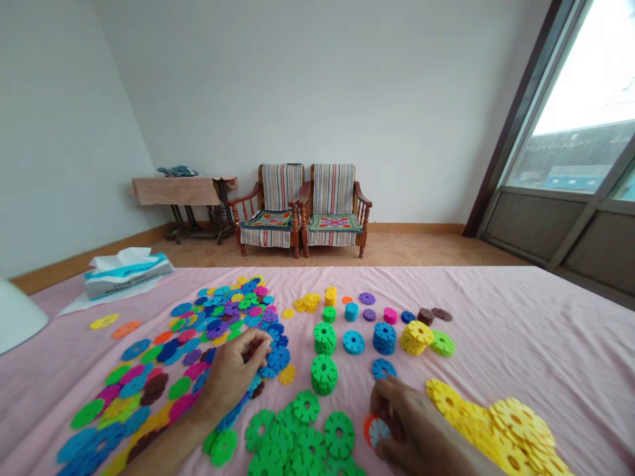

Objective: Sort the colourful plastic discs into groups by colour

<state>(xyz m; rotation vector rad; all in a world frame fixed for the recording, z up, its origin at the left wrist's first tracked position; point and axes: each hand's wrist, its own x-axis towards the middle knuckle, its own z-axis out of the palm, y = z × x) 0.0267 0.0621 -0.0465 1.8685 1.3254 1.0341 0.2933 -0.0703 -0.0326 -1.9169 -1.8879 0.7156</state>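
Note:
My left hand (238,370) is over the right edge of a mixed pile of notched plastic discs (191,360). Its thumb and forefinger are pinched together; whatever is between them is hidden. Low on the right, my right hand (411,426) has its fingers curled round an orange disc (368,428) with a pale blue disc (380,432) against it. The forefinger reaches close to a blue disc (383,369); whether they touch is unclear. Between my hands stand green stacks (324,375), and a blue stack (384,338) stands beyond my right hand.
Loose green discs (302,436) lie in front, and yellow discs (510,430) are heaped on the right. A yellow stack (417,336) leans beside a lime disc (443,343). A tissue pack (127,272) is on the pink cloth (560,330); two chairs (333,205) stand beyond.

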